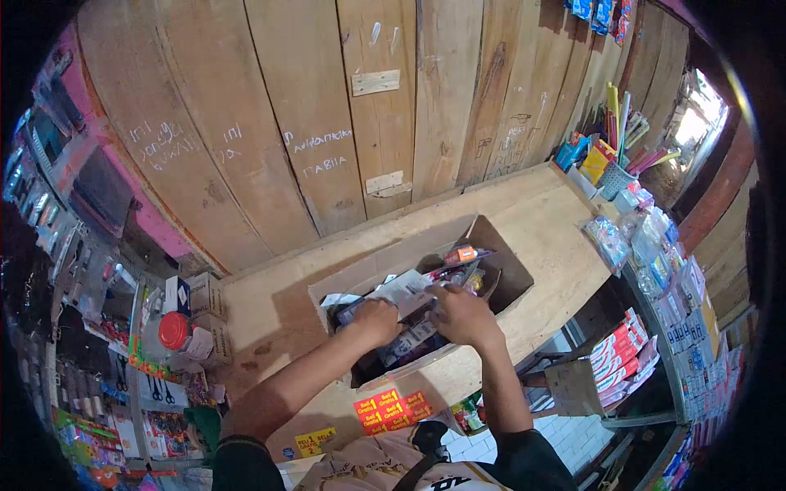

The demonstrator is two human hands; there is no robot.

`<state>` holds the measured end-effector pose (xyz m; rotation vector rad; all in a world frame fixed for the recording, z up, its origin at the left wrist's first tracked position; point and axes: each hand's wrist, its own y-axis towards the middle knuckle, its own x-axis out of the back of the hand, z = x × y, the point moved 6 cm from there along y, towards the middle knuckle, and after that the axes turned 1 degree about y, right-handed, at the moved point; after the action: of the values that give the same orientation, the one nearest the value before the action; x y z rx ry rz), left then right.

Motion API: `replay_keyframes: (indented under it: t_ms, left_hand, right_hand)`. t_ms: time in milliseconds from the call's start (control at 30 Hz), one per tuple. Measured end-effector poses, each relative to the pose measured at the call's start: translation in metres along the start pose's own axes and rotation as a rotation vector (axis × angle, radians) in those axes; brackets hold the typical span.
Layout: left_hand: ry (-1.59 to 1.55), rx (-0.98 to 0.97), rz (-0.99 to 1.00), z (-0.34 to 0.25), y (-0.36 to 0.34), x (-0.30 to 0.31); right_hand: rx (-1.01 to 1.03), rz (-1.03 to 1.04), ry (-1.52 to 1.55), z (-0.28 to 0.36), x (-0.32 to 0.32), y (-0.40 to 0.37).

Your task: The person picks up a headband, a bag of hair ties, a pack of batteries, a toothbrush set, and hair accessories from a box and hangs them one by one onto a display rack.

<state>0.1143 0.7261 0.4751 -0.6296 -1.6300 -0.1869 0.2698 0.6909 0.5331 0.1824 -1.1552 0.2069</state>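
An open cardboard box (512, 274) full of mixed packets rests on the wooden counter (544, 237). Both hands reach into it. My left hand (377, 321) is closed, knuckles up, at the left part of the contents; whatever its fingers hold is hidden. To its right, my right hand (465, 315) curls its fingers down among the packets beside a white packet (405, 289); its grip is also partly hidden. An orange-labelled packet (463, 255) lies near the box's back right. Dark and silvery plastic packets (409, 340) show below and between the hands.
A plank wall (368, 123) stands behind the counter. At left are a red-lidded jar (173, 330) and small cartons (209, 296). Plastic-wrapped goods (655, 237) and a basket (616, 178) line the right side. A box of red-and-white packs (618, 356) is lower right; red stickers (393, 411) mark the front edge.
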Motion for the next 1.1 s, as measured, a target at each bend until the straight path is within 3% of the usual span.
replay_keyframes:
  t_ms: [267,333,533,633,733,767,867,900,1100]
  left_hand:
    - [-0.104,0.019,0.121,0.020,0.001,-0.012]
    - [-0.137,0.003,0.043,0.024,-0.002,-0.008]
    - [-0.221,0.047,-0.060,0.028,-0.017,0.017]
    - [-0.316,0.014,-0.181,0.029,-0.021,0.026]
    - [-0.403,-0.006,-0.311,0.029,-0.020,0.030]
    - [-0.428,-0.006,-0.352,0.028,-0.020,0.033]
    - [-0.591,0.004,-0.425,0.028,-0.024,0.046]
    - [-0.673,-0.020,-0.436,0.028,-0.023,0.047]
    - [-0.978,-0.142,-0.512,0.035,-0.028,0.051]
  right_hand:
    - [-0.020,0.143,0.036,-0.014,-0.022,0.011]
    - [0.009,0.120,0.034,-0.015,-0.027,0.014]
    - [-0.022,0.407,0.012,-0.020,-0.053,0.051]
    - [0.044,0.376,0.057,-0.023,-0.075,0.073]
    - [-0.054,0.244,0.406,-0.028,-0.074,0.086]
    - [-0.074,0.286,0.447,-0.051,-0.100,0.102]
    - [-0.041,0.189,0.762,-0.055,-0.108,0.110]
    - [-0.020,0.210,0.937,-0.017,-0.062,0.084]
    - [0.009,0.026,1.073,0.016,-0.012,0.061]
